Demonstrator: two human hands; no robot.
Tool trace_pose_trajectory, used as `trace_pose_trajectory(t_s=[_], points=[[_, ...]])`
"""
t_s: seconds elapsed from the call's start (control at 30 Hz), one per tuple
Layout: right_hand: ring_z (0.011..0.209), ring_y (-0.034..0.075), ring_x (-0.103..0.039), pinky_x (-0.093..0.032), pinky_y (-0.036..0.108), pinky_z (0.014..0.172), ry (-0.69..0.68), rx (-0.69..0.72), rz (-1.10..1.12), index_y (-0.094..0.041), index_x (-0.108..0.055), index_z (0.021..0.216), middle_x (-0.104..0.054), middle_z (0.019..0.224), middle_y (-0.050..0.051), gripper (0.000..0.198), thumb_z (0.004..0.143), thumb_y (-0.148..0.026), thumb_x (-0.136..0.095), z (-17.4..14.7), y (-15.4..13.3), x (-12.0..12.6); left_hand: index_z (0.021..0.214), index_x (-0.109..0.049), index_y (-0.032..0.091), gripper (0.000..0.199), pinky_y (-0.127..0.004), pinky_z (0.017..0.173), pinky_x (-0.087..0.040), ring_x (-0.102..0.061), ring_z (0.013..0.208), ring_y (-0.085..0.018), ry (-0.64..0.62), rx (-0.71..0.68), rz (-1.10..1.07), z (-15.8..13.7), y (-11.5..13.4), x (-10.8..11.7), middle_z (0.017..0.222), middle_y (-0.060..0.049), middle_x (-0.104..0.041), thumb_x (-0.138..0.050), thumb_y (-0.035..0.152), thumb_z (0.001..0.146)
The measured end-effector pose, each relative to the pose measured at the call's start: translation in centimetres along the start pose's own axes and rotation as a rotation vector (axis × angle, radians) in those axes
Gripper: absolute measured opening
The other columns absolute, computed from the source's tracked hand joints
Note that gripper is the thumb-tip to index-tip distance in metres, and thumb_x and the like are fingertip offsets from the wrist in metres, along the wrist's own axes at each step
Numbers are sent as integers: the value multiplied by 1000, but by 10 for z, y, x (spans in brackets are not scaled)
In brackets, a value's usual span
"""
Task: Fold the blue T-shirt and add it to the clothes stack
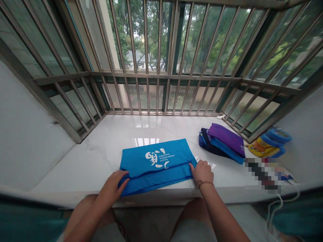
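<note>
your left hand (112, 185) pinches left corner of blue t-shirt (156, 164); right hand (202, 172) pinches right corner, so fold stays flat. shirt lies on white window ledge (101, 148), near front edge. folded clothes pile (223, 143) sits apart at right.

Bare sill (101, 148) lies left of the blue shirt (156, 161); folded clothes (223, 143) (stacked) and bars (156, 90) crowd right and back.
</note>
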State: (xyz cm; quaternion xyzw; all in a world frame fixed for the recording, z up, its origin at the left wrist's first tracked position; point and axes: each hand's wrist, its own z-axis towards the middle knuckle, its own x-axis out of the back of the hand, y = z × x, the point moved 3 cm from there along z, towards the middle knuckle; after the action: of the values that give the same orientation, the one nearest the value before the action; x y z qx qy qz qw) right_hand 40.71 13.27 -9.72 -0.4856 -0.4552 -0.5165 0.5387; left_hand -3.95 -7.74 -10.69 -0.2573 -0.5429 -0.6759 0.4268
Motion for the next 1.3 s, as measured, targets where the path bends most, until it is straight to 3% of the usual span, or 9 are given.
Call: trace_pose_trajectory(t_s=[0.13,0.33,0.47,0.57,0.77,0.9,1.0,1.17,1.3], points=[[96,33,-75,-58,46,83,-89,19,158,-17,-77,100,-73,100,23,35,105,-43,-53,4,12,-15,109,-76,26,41,-39,88,-61,-74,94,-26,63,168,2,-3,-23,19,104,-7,-80,-50,58,104],[85,28,-74,-57,39,79,-71,-117,581,-21,-71,83,-74,82,13,41,102,-45,-43,33,27,2,85,-65,27,40,-33,75,-49,-69,82,-23,63,347,220,1,-43,33,84,-4,-74,-41,52,105],[89,24,-73,-60,33,76,61,-220,1147,-21,-70,98,-76,93,6,48,97,-60,-42,37,-1,17,76,-53,26,40,-32,66,-37,-64,75,-21,-2,439,335,6,-41,31,76,-2,-68,-40,51,105],[100,24,-72,-59,34,88,181,-190,1383,-21,-67,102,-78,107,7,47,97,-63,-48,26,-49,38,79,-52,26,39,-31,64,-31,-63,73,-20,-100,476,338,16,-43,33,75,-1,-67,-40,51,106],[148,29,-54,-34,52,129,8,554,1138,-23,-62,102,-58,161,15,33,112,-45,-40,-40,-198,89,79,-56,26,40,-31,63,-25,-64,74,-21,-154,515,395,30,-46,44,78,-2,-70,-42,52,106],[162,37,-37,-17,70,132,-326,966,695,-20,-66,121,-49,169,18,26,109,-39,-54,-105,-279,67,82,-59,26,38,-31,63,-26,-66,76,-21,-102,540,410,29,-42,43,81,-2,-73,-43,50,107],[163,44,-31,-18,76,129,-468,1089,487,-15,-63,140,-38,174,24,51,104,-51,-65,-138,-299,35,83,-61,26,37,-31,63,-26,-67,77,-21,-98,551,409,29,-40,43,82,-3,-74,-44,47,106],[168,42,-18,-13,71,134,-358,1157,401,-14,-39,169,-24,179,23,98,93,-59,-79,-158,-292,0,83,-63,25,37,-32,63,-26,-67,77,-21,-90,561,425,31,-40,43,82,-3,-75,-45,48,105],[169,34,-21,-21,63,136,-230,1178,358,-15,-34,173,-27,180,15,65,112,-29,-50,-166,-285,-15,83,-64,26,37,-33,62,-25,-67,77,-21,-94,577,448,30,-43,41,82,-3,-75,-45,49,105]])
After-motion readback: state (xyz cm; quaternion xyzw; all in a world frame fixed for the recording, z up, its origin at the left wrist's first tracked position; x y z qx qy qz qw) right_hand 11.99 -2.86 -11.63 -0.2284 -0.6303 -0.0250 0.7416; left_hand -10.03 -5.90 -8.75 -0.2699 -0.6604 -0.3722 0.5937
